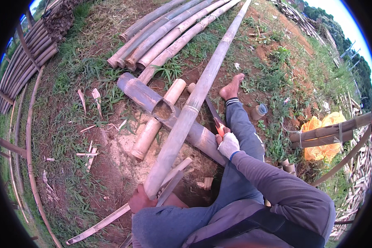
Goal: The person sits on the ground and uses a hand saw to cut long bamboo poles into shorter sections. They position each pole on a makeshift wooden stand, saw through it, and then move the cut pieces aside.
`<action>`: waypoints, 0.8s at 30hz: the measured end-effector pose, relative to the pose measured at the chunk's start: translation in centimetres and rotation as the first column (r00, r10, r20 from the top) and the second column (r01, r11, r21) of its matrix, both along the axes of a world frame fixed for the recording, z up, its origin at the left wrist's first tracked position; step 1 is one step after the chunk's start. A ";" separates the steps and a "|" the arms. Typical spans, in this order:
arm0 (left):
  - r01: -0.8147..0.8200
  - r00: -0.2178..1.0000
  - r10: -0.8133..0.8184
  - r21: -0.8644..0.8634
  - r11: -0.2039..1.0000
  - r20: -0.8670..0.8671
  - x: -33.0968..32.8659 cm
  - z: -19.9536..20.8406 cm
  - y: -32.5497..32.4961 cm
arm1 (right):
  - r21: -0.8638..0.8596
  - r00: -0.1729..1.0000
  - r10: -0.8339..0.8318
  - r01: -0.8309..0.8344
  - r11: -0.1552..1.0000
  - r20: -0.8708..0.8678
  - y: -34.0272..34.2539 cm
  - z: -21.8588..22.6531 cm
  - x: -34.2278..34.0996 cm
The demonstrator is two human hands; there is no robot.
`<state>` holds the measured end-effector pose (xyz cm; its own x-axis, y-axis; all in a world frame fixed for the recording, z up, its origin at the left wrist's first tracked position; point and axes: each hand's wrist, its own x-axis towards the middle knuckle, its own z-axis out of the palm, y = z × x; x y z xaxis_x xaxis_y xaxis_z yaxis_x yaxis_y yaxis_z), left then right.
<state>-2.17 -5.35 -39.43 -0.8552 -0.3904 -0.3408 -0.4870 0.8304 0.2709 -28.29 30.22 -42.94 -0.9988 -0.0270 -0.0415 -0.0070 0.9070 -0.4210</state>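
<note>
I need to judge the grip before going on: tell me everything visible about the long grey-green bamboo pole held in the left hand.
The long grey-green bamboo pole is round, jointed by pale rings and dusty. It slants from the bare left hand, which grips its cut near end, up to the top edge. Midway it rests across a thicker grey bamboo log. The gloved right hand stays apart beside it, holding an orange-handled blade.

Head view. The left hand (139, 199) is gripping the near end of a long grey-green bamboo pole (194, 101), which is lying across a thick grey bamboo log (153, 102). The right hand (227, 144), wearing a white glove, is holding a saw with an orange handle (215, 118) just beside the pole. A bare foot (231, 87) is resting on the red soil.
</note>
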 end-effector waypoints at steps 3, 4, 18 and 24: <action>-0.037 0.999 0.036 0.044 0.998 0.028 0.4 0.7 -0.1 | -0.006 1.000 -0.005 0.005 1.000 0.005 -0.6 -0.5 -0.4; -0.038 0.999 0.035 0.068 0.997 0.040 0.4 0.6 0.0 | -0.012 1.000 -0.017 0.017 1.000 0.014 -0.4 -0.4 -0.3; -0.040 0.998 0.045 0.085 0.996 -0.051 0.5 0.5 0.5 | 0.026 0.999 -0.043 0.044 0.999 -0.022 -0.2 -0.7 0.2; -0.086 0.996 0.088 0.084 0.993 -0.024 0.4 1.6 1.0 | 0.022 0.998 -0.055 0.054 0.998 0.033 -0.7 0.6 0.1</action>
<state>-1.79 -4.38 -37.83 -0.8285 -0.4354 -0.3520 -0.5481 0.7593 0.3507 -28.19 29.53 -42.33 -0.9968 0.0285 -0.0747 0.0562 0.9142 -0.4013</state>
